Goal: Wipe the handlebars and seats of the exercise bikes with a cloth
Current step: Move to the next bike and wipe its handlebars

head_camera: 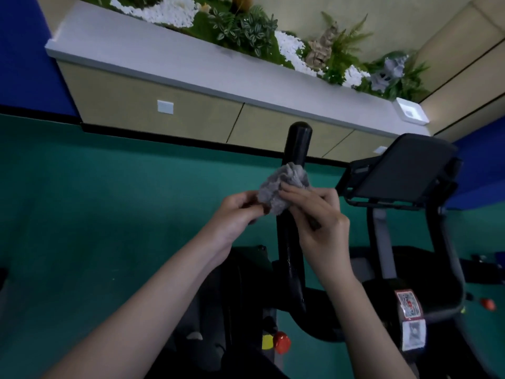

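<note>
A white-topped ledge (169,58) runs across the top. Along its back edge lie plants (246,31), white pebbles (164,9) and a grey rock (388,69). A white dish (411,114) sits at its right end. A white plate (165,107) is set in its beige front. A green floor (82,201) spreads below it, and a blue wall (19,50) stands to its left.

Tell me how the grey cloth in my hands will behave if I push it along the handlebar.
Probably floppy: the cloth is bunched into crumpled folds between the left hand and right hand. It likely weighs little, since fingertip pinches carry it. It should drape round the handlebar rather than slide stiffly.
</note>
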A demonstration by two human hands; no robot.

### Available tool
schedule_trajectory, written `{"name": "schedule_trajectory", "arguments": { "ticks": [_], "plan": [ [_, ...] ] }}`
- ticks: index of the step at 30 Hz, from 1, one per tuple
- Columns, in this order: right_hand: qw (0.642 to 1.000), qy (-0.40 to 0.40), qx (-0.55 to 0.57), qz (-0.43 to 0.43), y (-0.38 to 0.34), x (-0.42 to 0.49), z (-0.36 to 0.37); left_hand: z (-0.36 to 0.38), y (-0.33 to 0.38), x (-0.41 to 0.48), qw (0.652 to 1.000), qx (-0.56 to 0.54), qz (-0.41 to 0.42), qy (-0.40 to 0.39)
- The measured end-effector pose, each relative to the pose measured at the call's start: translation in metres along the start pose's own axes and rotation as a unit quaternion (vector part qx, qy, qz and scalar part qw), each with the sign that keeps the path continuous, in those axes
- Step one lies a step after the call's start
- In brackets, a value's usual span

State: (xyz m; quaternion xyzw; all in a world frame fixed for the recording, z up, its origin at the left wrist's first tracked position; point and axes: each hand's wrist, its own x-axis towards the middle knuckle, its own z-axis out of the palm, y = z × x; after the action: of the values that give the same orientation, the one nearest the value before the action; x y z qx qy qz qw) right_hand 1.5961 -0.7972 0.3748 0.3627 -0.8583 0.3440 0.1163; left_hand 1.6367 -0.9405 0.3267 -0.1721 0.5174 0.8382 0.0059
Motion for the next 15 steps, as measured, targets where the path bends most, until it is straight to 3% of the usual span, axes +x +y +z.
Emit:
{"name": "schedule_trajectory", "arguments": {
  "ticks": [5,9,15],
  "plan": [
    [0.980,0.026,0.105,0.169,-0.009,-0.019,-0.007,-0.004,0.004,0.001,0.999,0.021,-0.012,-0.027],
    [0.959,0.091,0.118,0.241,-0.018,-0.018,0.003,-0.007,0.007,0.001,0.998,0.030,-0.018,-0.050],
    [0.920,0.110,0.171,0.336,-0.022,-0.028,0.006,-0.009,0.008,0.004,0.998,0.036,-0.031,-0.051]
  ]
}}
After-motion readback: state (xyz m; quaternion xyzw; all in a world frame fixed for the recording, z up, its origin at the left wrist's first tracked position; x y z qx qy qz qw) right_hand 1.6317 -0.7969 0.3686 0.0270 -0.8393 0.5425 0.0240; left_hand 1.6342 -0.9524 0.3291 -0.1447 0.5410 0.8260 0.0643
